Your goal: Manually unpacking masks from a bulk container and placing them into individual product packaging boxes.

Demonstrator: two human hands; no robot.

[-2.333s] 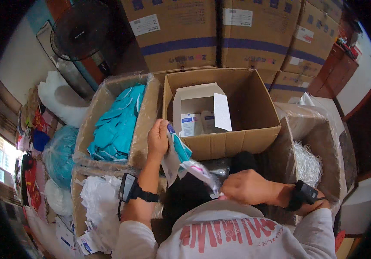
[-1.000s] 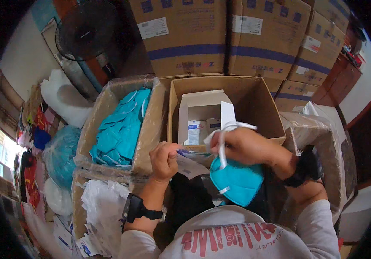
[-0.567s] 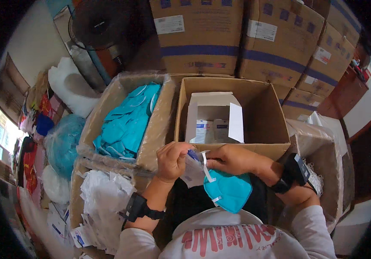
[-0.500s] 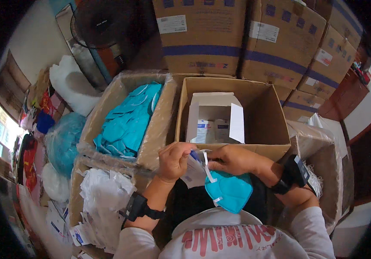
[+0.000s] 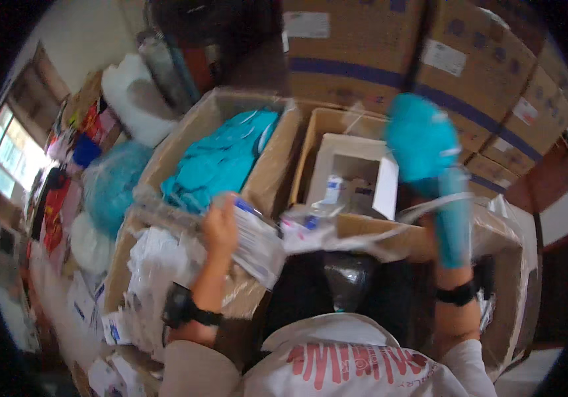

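My left hand [image 5: 221, 226] is closed on a clear plastic bag [image 5: 257, 241] with blue and white print, over the near edge of the boxes. My right hand is raised at the right, smeared by motion and mostly covered by teal. A teal face mask [image 5: 423, 139] is up there with it, and a second teal shape [image 5: 452, 221], also blurred, lies along my right wrist. A pale strap [image 5: 423, 208] stretches from near the bag toward the right hand. Beyond, a white carton [image 5: 317, 178] with its flap up holds small printed packets [image 5: 362, 192].
The white carton stands inside a cardboard box [image 5: 304, 155]. To its left, a plastic-lined box [image 5: 284, 145] holds a heap of teal masks [image 5: 221, 159]. White plastic bags [image 5: 158, 264] fill a box at the near left. Large cartons [image 5: 353, 46] are stacked behind.
My right hand has swung up and right with teal masks. My left hand has shifted left with the plastic bag, so the hands are far apart. The view has turned slightly.
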